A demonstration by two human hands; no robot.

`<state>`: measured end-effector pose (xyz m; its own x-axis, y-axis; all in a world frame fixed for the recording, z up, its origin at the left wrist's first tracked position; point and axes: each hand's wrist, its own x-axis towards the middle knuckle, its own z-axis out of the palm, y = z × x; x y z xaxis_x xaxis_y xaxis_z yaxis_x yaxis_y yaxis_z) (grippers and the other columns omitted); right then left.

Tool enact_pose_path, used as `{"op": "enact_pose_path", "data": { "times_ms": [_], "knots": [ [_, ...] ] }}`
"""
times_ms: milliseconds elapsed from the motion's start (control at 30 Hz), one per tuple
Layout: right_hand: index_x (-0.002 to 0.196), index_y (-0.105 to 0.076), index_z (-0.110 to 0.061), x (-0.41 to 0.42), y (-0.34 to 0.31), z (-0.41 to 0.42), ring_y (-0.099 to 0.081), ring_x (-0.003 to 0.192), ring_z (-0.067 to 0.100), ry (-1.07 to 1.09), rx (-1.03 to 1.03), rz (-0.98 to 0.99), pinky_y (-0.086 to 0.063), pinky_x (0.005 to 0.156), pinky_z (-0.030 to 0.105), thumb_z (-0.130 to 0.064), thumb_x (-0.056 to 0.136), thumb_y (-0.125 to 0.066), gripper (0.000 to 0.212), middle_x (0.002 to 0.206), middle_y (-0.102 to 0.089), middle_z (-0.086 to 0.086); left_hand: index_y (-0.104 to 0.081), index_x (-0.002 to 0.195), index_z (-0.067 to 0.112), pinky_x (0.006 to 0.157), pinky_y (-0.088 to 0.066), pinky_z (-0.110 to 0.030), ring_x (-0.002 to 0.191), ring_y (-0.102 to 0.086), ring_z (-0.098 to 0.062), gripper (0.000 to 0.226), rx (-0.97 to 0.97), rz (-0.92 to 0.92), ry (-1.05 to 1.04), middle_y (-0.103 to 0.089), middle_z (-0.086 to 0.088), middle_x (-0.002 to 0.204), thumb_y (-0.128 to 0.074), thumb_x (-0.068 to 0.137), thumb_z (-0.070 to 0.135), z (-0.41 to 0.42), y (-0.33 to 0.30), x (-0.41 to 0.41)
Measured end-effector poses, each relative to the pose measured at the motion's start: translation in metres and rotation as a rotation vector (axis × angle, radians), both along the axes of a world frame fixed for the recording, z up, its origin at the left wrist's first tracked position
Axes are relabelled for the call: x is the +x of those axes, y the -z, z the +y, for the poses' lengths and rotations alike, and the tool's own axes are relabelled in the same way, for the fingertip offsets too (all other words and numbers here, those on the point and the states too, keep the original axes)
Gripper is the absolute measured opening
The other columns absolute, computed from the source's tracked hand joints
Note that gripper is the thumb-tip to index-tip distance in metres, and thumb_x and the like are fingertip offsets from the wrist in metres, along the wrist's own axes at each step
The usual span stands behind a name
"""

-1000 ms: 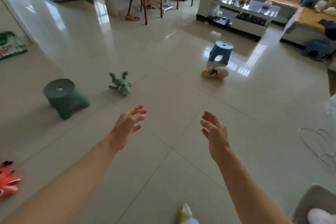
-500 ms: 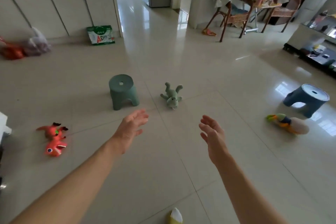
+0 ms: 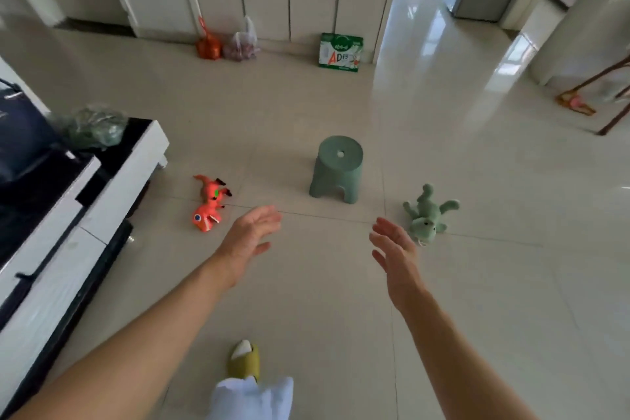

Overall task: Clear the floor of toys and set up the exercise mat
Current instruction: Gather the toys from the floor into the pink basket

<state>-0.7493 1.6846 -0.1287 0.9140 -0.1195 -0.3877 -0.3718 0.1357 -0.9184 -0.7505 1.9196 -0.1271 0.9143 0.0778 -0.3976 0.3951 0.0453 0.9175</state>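
Glossy tiled floor [image 3: 477, 283] noted. Stool [image 3: 337, 167] stands centrally; red toy [image 3: 208, 203] left, green plush [image 3: 428, 213] right. Left hand [image 3: 250, 235] and right hand [image 3: 395, 252] held spread, empty.

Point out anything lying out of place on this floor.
Two toys lie toppled on the tiles: an orange dinosaur toy left of the green stool, and a green plush frog on its right. Neither hand holds anything.

bare floor [image 3: 341, 283] ahead, green stool [image 3: 336, 170] beyond, cabinet [image 3: 78, 215] left
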Motion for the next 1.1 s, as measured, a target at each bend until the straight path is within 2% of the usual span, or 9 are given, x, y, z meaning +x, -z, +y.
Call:
{"op": "enact_pose_path", "data": {
  "times_ms": [133,367,600,700,767,833,933,1000,1100],
  "knots": [
    [0.121,-0.055,-0.016,0.047,0.004,0.050,-0.055,0.094,0.002,-0.034,-0.005,0.010,-0.039,0.089,0.030,-0.005,0.086,-0.058,0.037,0.116,-0.057,-0.001,-0.057,0.101,0.029,0.076,-0.042,-0.029,0.111,-0.054,-0.011,0.020,-0.017,0.042,-0.079,-0.061,0.006,0.116,-0.056,0.087,0.016,0.047,0.008,0.035],
    [0.125,-0.053,-0.012,0.130,0.011,0.145,-0.055,0.092,0.003,-0.079,0.002,0.041,-0.038,0.089,0.030,-0.004,0.087,-0.056,0.039,0.120,-0.056,0.003,-0.054,0.125,0.015,0.088,-0.041,-0.032,0.111,-0.053,-0.014,0.037,-0.009,0.077,-0.147,-0.058,-0.001,0.126,-0.054,0.088,0.011,0.136,0.010,0.106],
    [0.125,-0.053,-0.011,0.190,0.018,0.195,-0.055,0.092,0.005,-0.119,-0.018,0.083,-0.040,0.091,0.030,-0.004,0.087,-0.056,0.039,0.121,-0.056,0.002,-0.055,0.115,0.019,0.107,-0.037,-0.045,0.121,-0.052,-0.024,0.027,-0.022,0.144,-0.219,-0.058,-0.009,0.128,-0.056,0.089,0.014,0.187,0.015,0.157],
    [0.123,-0.054,-0.013,0.224,0.026,0.207,-0.055,0.091,0.004,-0.150,-0.022,0.099,-0.040,0.091,0.030,-0.004,0.087,-0.056,0.037,0.117,-0.056,0.001,-0.057,0.114,0.018,0.107,-0.037,-0.045,0.119,-0.053,-0.027,0.025,-0.020,0.169,-0.235,-0.059,-0.011,0.126,-0.057,0.089,0.015,0.196,0.023,0.182],
    [0.121,-0.055,-0.013,0.250,0.030,0.215,-0.054,0.088,0.003,-0.172,-0.021,0.107,-0.040,0.091,0.030,-0.004,0.087,-0.056,0.035,0.114,-0.056,0.000,-0.058,0.117,0.012,0.104,-0.040,-0.044,0.109,-0.056,-0.026,0.029,0.014,0.183,-0.224,-0.061,-0.011,0.120,-0.058,0.088,0.017,0.201,0.027,0.198],
    [0.119,-0.056,-0.014,0.287,0.038,0.225,-0.054,0.085,0.003,-0.208,-0.019,0.116,-0.040,0.090,0.031,-0.003,0.087,-0.056,0.034,0.113,-0.057,-0.001,-0.060,0.115,0.012,0.089,-0.046,-0.035,0.097,-0.057,-0.023,0.028,0.036,0.184,-0.263,-0.062,-0.010,0.108,-0.058,0.088,0.018,0.208,0.031,0.222],
    [0.117,-0.057,-0.016,0.326,0.046,0.237,-0.055,0.086,0.004,-0.256,-0.002,0.122,-0.040,0.091,0.032,-0.003,0.086,-0.056,0.033,0.114,-0.058,-0.001,-0.062,0.094,0.026,0.070,-0.043,-0.024,0.081,-0.058,-0.013,0.014,0.001,0.178,-0.370,-0.065,0.004,0.091,-0.055,0.090,0.014,0.216,0.034,0.244],
    [0.116,-0.056,-0.017,0.353,0.052,0.243,-0.055,0.089,0.005,-0.301,0.001,0.145,-0.040,0.092,0.032,-0.004,0.087,-0.056,0.032,0.116,-0.058,0.000,-0.059,0.092,0.027,0.075,-0.044,-0.028,0.084,-0.058,-0.013,0.018,-0.001,0.191,-0.425,-0.064,0.004,0.092,-0.051,0.091,0.011,0.221,0.036,0.262],
    [0.117,-0.056,-0.016,0.390,0.061,0.256,-0.056,0.092,0.007,-0.393,-0.014,0.165,-0.039,0.093,0.033,-0.005,0.087,-0.057,0.032,0.119,-0.057,0.002,-0.055,0.103,0.023,0.088,-0.043,-0.032,0.103,-0.055,-0.019,0.019,-0.003,0.213,-0.482,-0.059,-0.005,0.109,-0.048,0.092,0.010,0.230,0.040,0.286]
  ]
}}
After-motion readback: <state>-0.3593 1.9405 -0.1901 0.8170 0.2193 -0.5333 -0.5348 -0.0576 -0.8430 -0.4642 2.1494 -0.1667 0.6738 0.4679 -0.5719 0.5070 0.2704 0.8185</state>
